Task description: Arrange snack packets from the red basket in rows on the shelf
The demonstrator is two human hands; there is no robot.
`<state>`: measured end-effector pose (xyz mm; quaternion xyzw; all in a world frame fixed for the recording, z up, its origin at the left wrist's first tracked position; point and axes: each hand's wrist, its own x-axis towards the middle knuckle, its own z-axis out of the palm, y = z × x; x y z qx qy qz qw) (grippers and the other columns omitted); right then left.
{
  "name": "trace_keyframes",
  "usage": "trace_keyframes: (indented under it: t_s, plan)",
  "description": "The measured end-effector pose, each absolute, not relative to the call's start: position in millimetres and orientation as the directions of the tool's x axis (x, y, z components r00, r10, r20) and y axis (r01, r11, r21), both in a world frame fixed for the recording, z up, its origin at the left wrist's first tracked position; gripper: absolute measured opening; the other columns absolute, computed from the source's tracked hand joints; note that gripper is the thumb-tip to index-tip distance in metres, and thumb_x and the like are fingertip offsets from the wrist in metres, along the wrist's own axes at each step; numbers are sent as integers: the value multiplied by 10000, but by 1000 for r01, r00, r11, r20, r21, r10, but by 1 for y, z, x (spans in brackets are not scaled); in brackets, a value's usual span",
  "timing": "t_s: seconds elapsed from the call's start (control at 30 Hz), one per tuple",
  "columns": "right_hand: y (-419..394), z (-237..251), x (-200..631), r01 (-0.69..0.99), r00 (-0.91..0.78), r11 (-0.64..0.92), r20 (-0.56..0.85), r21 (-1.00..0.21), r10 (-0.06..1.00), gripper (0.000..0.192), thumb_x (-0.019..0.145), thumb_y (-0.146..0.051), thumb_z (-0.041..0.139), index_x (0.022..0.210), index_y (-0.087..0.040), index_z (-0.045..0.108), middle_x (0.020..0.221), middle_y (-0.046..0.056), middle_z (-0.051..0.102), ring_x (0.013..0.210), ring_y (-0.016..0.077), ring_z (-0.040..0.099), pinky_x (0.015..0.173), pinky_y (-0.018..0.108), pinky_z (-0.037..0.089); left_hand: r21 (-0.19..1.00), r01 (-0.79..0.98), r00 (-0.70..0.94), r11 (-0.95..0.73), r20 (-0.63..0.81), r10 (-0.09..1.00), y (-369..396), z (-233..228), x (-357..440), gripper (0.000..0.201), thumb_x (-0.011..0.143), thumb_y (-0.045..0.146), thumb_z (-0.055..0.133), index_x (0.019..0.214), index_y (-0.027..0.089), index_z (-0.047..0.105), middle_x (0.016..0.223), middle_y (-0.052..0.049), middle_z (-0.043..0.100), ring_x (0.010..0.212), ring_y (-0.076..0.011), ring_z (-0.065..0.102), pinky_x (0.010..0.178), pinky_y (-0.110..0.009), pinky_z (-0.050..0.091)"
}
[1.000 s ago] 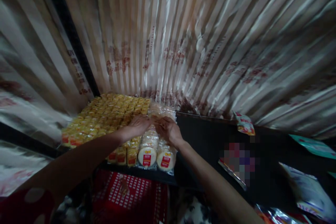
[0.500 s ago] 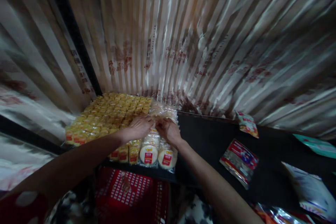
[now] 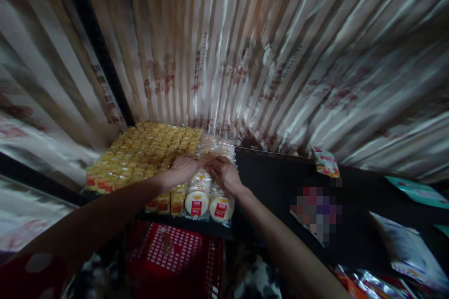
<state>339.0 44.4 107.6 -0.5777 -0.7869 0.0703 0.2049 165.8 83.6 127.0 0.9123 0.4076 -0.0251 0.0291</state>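
Two rows of round white rice-cracker-like snacks (image 3: 197, 203) in clear wrappers with red labels stand packed on a black shelf. Over the middle of these rows my two hands come together, almost fingertip to fingertip. My left hand (image 3: 185, 168) reaches across from the yellow packs with its fingers stretched out, resting on or just above the wrappers. From the other side my right hand (image 3: 224, 173) lies over the right row, fingers extended and apart. Beside them, several tight rows of small yellow wrapped snacks (image 3: 150, 145) fill the left part. The light is dim and the fingertips are slightly blurred.
A red plastic basket (image 3: 175, 252) is below the shelf's front edge. The black shelf surface (image 3: 259, 177) extends right, with a red-and-white packet (image 3: 325, 162), a pixelated packet (image 3: 317, 215), a white bag (image 3: 409, 247) and a teal packet (image 3: 419, 191). Pleated printed sheeting (image 3: 210, 46) hangs behind.
Both hands stay over the white snack rows. The right fingers, bunched before, now reach out flatter toward the left hand. The view has shifted slightly.
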Motion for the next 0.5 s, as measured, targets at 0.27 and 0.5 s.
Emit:
trace_keyframes:
  t_s: [0.27, 0.5]
  plan:
    - [41, 112, 335, 925, -223, 245, 106, -292, 969, 201, 852, -316, 539, 938, -222, 694, 951, 54, 666, 913, 185, 581, 763, 257, 419, 63, 742, 667, -667, 36, 745, 75, 129, 161, 284, 876, 181, 393, 1047, 160, 618, 1045, -97, 631, 987, -228, 566, 837, -337, 453]
    - [35, 114, 327, 943, -195, 225, 141, -244, 971, 215, 878, -301, 492, 928, -210, 680, 959, 57, 655, 888, 171, 570, 781, 252, 399, 1, 655, 754, -755, -48, 655, 63, 134, 153, 228, 838, 175, 447, 868, 131, 669, 992, -100, 652, 1015, -213, 557, 951, -317, 398]
